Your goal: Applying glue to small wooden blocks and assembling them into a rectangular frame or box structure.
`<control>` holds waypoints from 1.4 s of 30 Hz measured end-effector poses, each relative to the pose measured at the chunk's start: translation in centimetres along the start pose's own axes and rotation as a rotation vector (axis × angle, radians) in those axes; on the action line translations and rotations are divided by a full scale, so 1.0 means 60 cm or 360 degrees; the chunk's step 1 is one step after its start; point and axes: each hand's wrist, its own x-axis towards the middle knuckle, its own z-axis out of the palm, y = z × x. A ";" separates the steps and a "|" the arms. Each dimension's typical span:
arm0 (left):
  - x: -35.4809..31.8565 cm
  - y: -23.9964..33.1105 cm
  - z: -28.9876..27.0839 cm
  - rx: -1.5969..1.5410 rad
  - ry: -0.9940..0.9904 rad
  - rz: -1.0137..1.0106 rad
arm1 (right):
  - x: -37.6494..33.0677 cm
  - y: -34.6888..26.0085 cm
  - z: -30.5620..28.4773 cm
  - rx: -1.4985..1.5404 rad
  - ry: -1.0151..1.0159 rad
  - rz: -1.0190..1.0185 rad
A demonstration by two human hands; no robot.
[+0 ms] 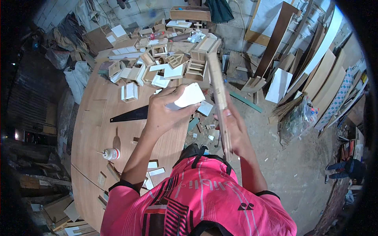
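Note:
My left hand (160, 110) is closed around a small white piece with a rounded corner (189, 95), its white face turned up above the table's right edge. My right hand (235, 128) grips a long, narrow light-wood board (219, 88), which stands out lengthwise beside the white piece, apart from it. The board and the right fingers are slightly smeared by motion. Under my left wrist a dark saw blade (129, 114) lies on the wooden table (92, 129), its other end hidden by my arm. A white squeeze bottle with a thin nozzle (112, 153) is left of my forearm.
Small wooden boxes and white-faced offcuts (173, 70) are heaped at the table's far end. Cut pieces (155, 169) lie near my left elbow. Tall boards (275, 39) lean on the right wall by a clear plastic bag (299, 120). Scraps (210, 137) litter the floor.

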 end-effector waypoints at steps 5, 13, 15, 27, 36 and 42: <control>-0.001 -0.005 0.003 -0.0238 0.0117 0.0134 | -0.015 -0.031 0.002 0.0502 0.0135 0.0068; -0.011 -0.011 0.009 -0.0193 0.0028 0.0200 | -0.028 -0.030 0.016 -0.0299 -0.0024 -0.0416; -0.010 -0.004 0.010 0.0093 0.0134 0.0546 | -0.013 -0.032 0.019 -0.0093 -0.0018 -0.0299; 0.007 0.006 -0.022 0.0375 -0.0122 0.0425 | 0.003 -0.006 0.026 0.0094 -0.0076 -0.0047; 0.018 0.020 -0.024 0.0220 -0.0329 0.0377 | 0.006 -0.007 0.026 0.0050 -0.0011 -0.0131; 0.010 0.026 -0.019 0.0219 -0.0309 0.0508 | -0.002 -0.012 0.028 0.0225 -0.0021 -0.0125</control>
